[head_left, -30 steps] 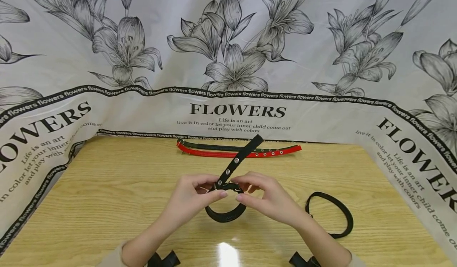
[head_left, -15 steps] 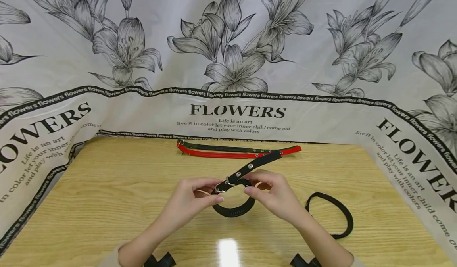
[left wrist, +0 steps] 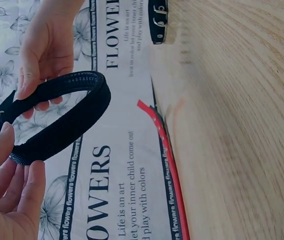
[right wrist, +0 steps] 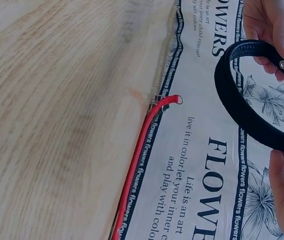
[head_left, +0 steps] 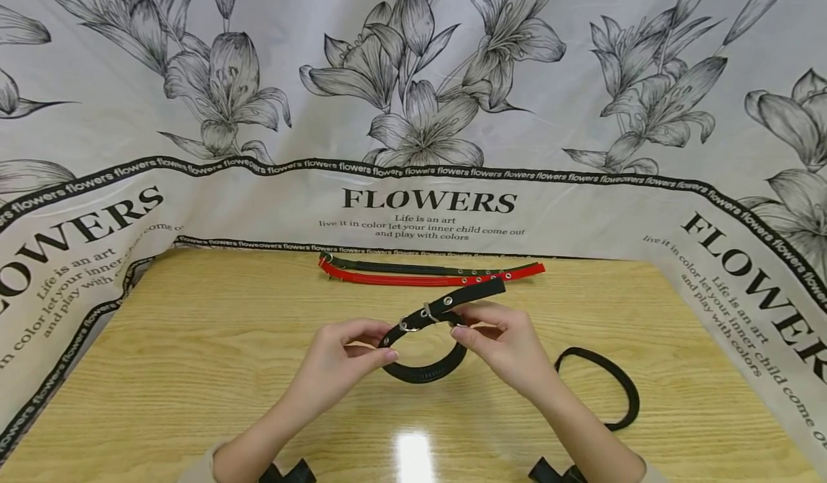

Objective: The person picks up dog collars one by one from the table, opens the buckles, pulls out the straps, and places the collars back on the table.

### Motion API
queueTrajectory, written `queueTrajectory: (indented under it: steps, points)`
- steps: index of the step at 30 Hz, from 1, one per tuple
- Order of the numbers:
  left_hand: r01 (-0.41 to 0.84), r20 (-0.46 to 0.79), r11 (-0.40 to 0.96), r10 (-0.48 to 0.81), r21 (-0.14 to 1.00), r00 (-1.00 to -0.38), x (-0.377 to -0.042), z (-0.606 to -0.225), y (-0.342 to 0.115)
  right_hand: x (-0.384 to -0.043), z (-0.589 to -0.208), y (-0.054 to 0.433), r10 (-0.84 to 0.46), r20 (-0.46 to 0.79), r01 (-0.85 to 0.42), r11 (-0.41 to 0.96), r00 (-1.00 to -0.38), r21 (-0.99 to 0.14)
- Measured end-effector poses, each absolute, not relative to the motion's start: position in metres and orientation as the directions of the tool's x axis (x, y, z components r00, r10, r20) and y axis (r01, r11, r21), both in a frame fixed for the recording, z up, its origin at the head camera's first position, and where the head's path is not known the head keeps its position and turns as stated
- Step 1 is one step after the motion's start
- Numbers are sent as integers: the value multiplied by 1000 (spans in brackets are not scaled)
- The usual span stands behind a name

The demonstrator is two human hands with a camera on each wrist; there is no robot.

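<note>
A black collar (head_left: 426, 374) is bent into a loop and held above the table between both hands. Its eyeleted strap end (head_left: 481, 291) runs through a metal buckle (head_left: 428, 312) and sticks out to the upper right. Beside the buckle is a D-ring (head_left: 407, 325). My left hand (head_left: 342, 361) pinches the loop's left side between thumb and fingers. At the right side, near the buckle end, my right hand (head_left: 507, 343) pinches the band. The left wrist view shows the padded band (left wrist: 72, 125) from its outer face, with the buckle partly hidden by the left thumb.
A red collar (head_left: 388, 279) and a dark green collar (head_left: 407, 267) lie flat at the table's back edge. Another black collar (head_left: 623, 390), looped, rests right of the right forearm. Behind the wooden table (head_left: 194, 368) hangs a flower-printed cloth (head_left: 258, 203).
The strap end has swung rightward and lower. Less of it sticks out past the buckle, and the loop is wider. My hands have moved apart, the right one shifting right.
</note>
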State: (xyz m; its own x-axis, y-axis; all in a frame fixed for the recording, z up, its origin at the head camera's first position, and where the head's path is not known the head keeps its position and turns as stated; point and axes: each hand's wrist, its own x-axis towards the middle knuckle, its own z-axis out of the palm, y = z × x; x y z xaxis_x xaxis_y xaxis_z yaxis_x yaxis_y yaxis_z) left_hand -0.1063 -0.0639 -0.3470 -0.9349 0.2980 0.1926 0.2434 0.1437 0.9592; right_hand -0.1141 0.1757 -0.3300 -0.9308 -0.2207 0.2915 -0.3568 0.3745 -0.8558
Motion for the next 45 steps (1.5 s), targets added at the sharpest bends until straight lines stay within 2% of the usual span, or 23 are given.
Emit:
queueTrajectory:
  steps: [13, 24, 32, 39, 45]
  points:
    - [234, 198, 137, 236, 962, -951, -108, -351, -68, -114, -327, 179, -174, 260, -302, 294, -950, -907]
    - [189, 166, 95, 211, 977, -963, -109, -351, -71, -113, -323, 178, -70, 265, -274, 209, -962, -939]
    - [197, 165, 115, 241, 974, -956, -112, -355, -73, -113, -325, 178, -115, 275, -294, 203, -955, -934]
    - [220, 185, 135, 234, 966, -954, -114, -352, -69, -116, -329, 179, -163, 284, -318, 251, -945, -914]
    - [356, 295, 198, 282, 913, -913, -117, -345, -64, -115, -335, 174, -223, 296, -355, 308, -929, -882]
